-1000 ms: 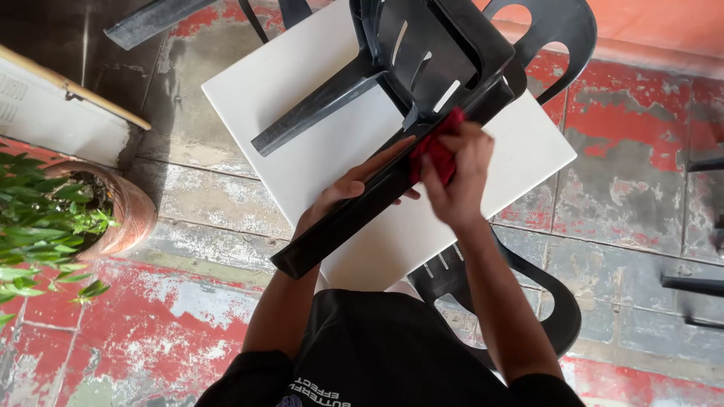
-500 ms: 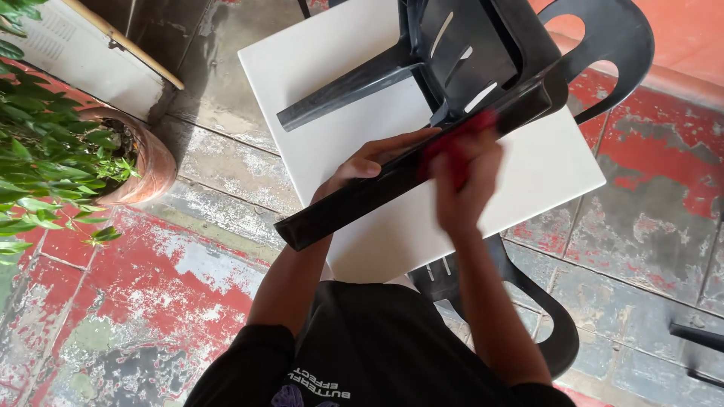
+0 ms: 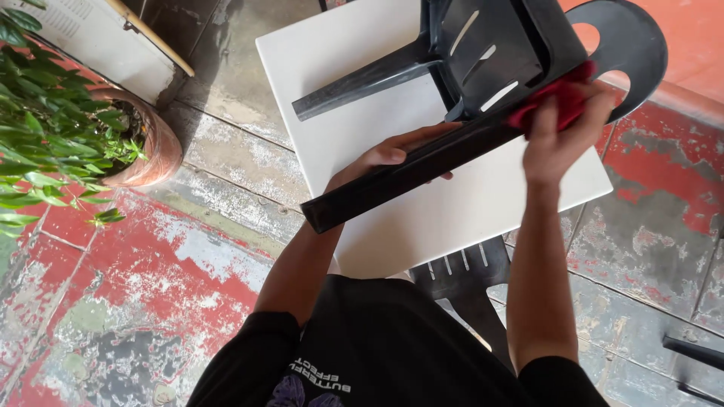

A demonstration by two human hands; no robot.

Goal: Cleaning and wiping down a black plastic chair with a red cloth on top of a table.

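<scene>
On the white table [image 3: 467, 218]: black chair [image 3: 490, 60] upturned, top cut off.
Left hand [image 3: 385, 158] grips a leg [image 3: 407, 177], fingers partly hidden; right hand [image 3: 562, 136] clutches red cloth [image 3: 558, 98].

White square table [image 3: 452, 218]: plain top, set in front of me on the floor. On it, an overturned black plastic chair [image 3: 498, 53], legs pointing out over the top. Floor [image 3: 151, 286]: worn tiles, red paint flaking to grey. On it, a terracotta pot [image 3: 154, 151] holding a green plant, and a second black chair [image 3: 467, 279] just under the table's near edge.
</scene>
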